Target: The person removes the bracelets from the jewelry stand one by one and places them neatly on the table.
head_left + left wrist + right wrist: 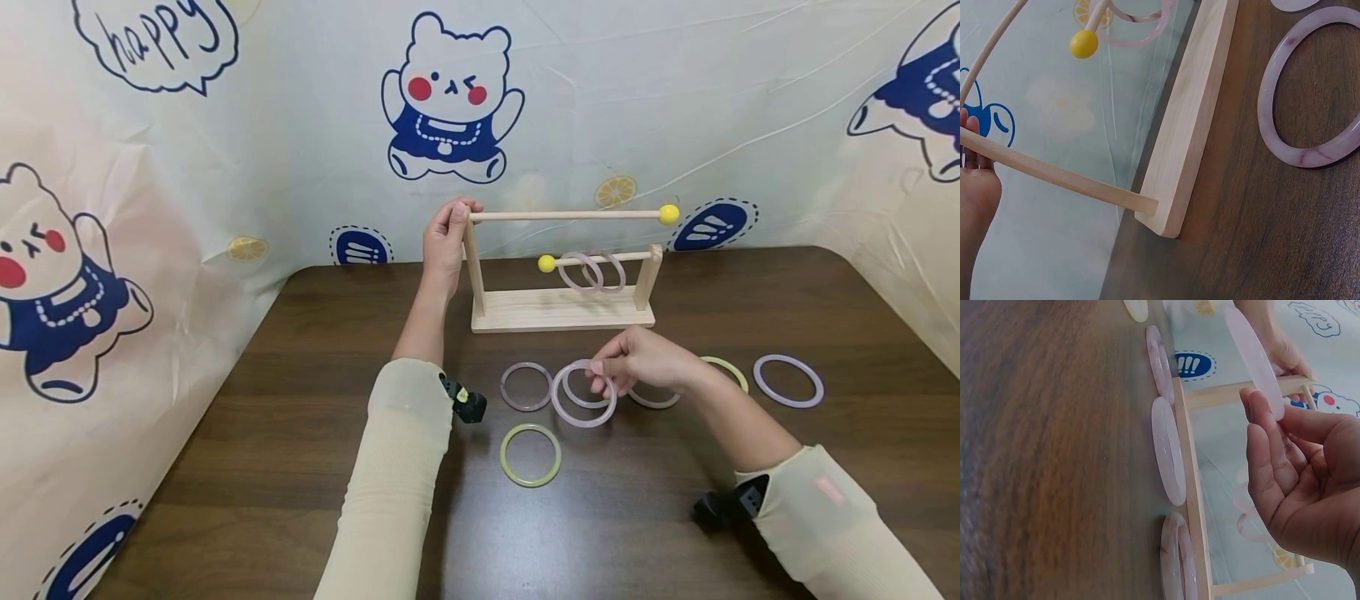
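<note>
Fingers (1261, 464) of your right hand (639, 357) pinch a smooth, pale-pink ring (1257, 365); your left hand (444, 242) grips the square-edged wooden stand (558, 312).

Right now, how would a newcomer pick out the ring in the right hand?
On the brown table stands a wooden rack, with loose rings lying in front. Above them, the right hand pinches a pale pinkish-purple ring by its edge. Only this one is held up in fingers; the others lie flat or hang on the rack's lower rod.
</note>
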Demonstrator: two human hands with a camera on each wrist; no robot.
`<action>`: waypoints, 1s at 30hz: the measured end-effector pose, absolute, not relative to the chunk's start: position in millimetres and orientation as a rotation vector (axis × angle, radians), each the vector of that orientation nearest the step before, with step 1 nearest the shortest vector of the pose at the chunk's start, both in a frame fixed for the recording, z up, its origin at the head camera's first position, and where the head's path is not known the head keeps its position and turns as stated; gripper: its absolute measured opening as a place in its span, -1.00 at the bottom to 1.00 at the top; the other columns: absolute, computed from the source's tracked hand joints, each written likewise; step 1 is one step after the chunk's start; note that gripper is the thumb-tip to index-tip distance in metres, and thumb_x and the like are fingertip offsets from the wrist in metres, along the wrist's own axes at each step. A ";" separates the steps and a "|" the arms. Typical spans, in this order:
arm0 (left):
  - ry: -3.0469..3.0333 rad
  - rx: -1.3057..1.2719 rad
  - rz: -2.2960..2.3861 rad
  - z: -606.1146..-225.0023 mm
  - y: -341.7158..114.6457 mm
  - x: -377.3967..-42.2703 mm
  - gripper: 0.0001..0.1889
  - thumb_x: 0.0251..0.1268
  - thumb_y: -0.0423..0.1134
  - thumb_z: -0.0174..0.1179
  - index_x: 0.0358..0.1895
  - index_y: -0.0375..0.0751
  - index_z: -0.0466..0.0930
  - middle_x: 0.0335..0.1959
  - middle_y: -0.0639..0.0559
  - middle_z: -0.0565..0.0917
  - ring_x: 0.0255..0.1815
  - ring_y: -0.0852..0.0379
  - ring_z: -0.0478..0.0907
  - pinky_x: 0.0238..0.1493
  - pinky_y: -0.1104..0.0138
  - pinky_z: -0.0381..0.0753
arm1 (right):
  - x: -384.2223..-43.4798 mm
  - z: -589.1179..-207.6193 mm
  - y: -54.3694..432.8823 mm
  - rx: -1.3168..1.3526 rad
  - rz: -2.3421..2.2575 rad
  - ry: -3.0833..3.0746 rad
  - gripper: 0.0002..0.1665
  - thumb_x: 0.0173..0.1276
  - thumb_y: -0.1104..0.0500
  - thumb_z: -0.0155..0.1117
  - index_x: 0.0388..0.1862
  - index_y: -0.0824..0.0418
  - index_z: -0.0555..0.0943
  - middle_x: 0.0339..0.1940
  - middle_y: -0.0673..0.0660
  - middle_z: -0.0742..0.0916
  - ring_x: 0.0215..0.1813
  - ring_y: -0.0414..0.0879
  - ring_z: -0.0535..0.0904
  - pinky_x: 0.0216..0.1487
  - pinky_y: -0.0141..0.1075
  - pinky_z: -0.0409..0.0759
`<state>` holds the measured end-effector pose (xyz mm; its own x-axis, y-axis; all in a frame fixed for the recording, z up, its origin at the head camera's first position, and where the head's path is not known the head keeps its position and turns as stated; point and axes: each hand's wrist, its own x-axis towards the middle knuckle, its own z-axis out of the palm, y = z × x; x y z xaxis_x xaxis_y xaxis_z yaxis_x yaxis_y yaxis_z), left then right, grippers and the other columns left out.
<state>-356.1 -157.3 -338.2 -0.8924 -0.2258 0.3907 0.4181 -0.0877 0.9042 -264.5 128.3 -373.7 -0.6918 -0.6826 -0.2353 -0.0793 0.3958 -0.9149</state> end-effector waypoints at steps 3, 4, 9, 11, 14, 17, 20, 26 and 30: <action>-1.780 -0.205 -2.026 -337.5 -157.4 -355.2 -0.62 0.38 -0.10 -0.01 -0.04 -0.40 0.54 -0.29 0.15 0.65 -0.09 0.08 0.52 0.01 0.34 0.38 | -263.8 -374.7 129.3 -0.662 -1.284 2.043 -0.71 0.34 0.31 0.11 -0.20 0.60 0.57 -0.48 0.23 0.70 -0.51 -0.17 0.59 -0.39 -0.20 0.60; -1.784 -0.206 -2.022 -337.2 -157.4 -354.8 -0.61 0.38 -0.10 -0.01 -0.03 -0.41 0.53 -0.28 0.15 0.65 -0.09 0.07 0.52 0.01 0.34 0.38 | -263.6 -375.2 129.7 -0.668 -1.275 2.039 -0.72 0.34 0.31 0.10 -0.20 0.60 0.57 -0.48 0.23 0.70 -0.51 -0.17 0.59 -0.39 -0.21 0.60; -1.787 -0.203 -2.027 -337.2 -157.6 -355.3 -0.61 0.40 -0.12 -0.03 -0.01 -0.43 0.51 -0.28 0.16 0.65 -0.09 0.06 0.51 -0.01 0.34 0.38 | -262.2 -378.5 130.8 -0.708 -1.229 2.004 -0.74 0.33 0.33 0.09 -0.22 0.57 0.58 -0.49 0.21 0.69 -0.50 -0.16 0.61 -0.41 -0.23 0.60; -1.781 -0.202 -2.031 -337.5 -157.8 -355.5 -0.63 0.39 -0.13 -0.02 -0.03 -0.42 0.52 -0.29 0.16 0.65 -0.11 0.07 0.51 -0.02 0.34 0.39 | -261.8 -380.1 130.6 -0.728 -1.214 1.983 -0.76 0.33 0.34 0.08 -0.23 0.55 0.59 -0.49 0.20 0.69 -0.49 -0.15 0.61 -0.42 -0.24 0.60; -1.771 -0.209 -2.026 -337.6 -157.4 -355.5 -0.64 0.39 -0.12 -0.01 -0.07 -0.39 0.54 -0.31 0.16 0.65 -0.13 0.09 0.52 -0.02 0.34 0.40 | -261.0 -382.0 129.8 -0.751 -1.198 1.957 -0.77 0.32 0.35 0.07 -0.25 0.53 0.60 -0.50 0.21 0.69 -0.50 -0.15 0.61 -0.43 -0.26 0.59; -1.766 -0.215 -2.022 -337.9 -157.1 -355.8 -0.63 0.39 -0.12 -0.01 -0.07 -0.41 0.54 -0.32 0.17 0.64 -0.16 0.11 0.52 -0.02 0.34 0.40 | -260.0 -382.5 129.2 -0.770 -1.177 1.947 -0.78 0.32 0.35 0.07 -0.26 0.51 0.61 -0.50 0.23 0.69 -0.50 -0.16 0.61 -0.45 -0.30 0.58; -1.766 -0.220 -2.019 -338.0 -157.1 -355.7 -0.63 0.39 -0.11 -0.01 -0.06 -0.42 0.53 -0.32 0.18 0.64 -0.17 0.12 0.52 -0.02 0.34 0.40 | -259.2 -382.6 129.2 -0.790 -1.151 1.947 -0.78 0.32 0.34 0.08 -0.29 0.51 0.62 -0.50 0.24 0.69 -0.51 -0.16 0.60 -0.47 -0.31 0.57; -1.778 -0.211 -2.019 -338.1 -157.5 -355.7 -0.62 0.39 -0.10 -0.02 -0.04 -0.40 0.53 -0.30 0.17 0.64 -0.14 0.12 0.50 -0.01 0.34 0.39 | -257.1 -382.5 129.0 -0.777 -1.125 1.957 -0.78 0.30 0.33 0.10 -0.31 0.50 0.62 -0.51 0.24 0.69 -0.51 -0.15 0.60 -0.47 -0.31 0.58; -1.774 -0.198 -2.034 -337.2 -157.2 -355.3 -0.62 0.38 -0.11 -0.02 -0.04 -0.42 0.53 -0.29 0.15 0.64 -0.12 0.09 0.50 -0.01 0.35 0.39 | -254.9 -381.9 127.7 -0.763 -1.112 1.955 -0.80 0.28 0.34 0.11 -0.31 0.49 0.63 -0.53 0.22 0.69 -0.52 -0.14 0.60 -0.46 -0.30 0.58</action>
<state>-355.3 -157.2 -337.2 -0.8965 -0.2253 0.3814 0.4084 -0.0871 0.9086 -254.9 127.7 -381.9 -0.5431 -0.7795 -0.3121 -0.1299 0.4453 -0.8859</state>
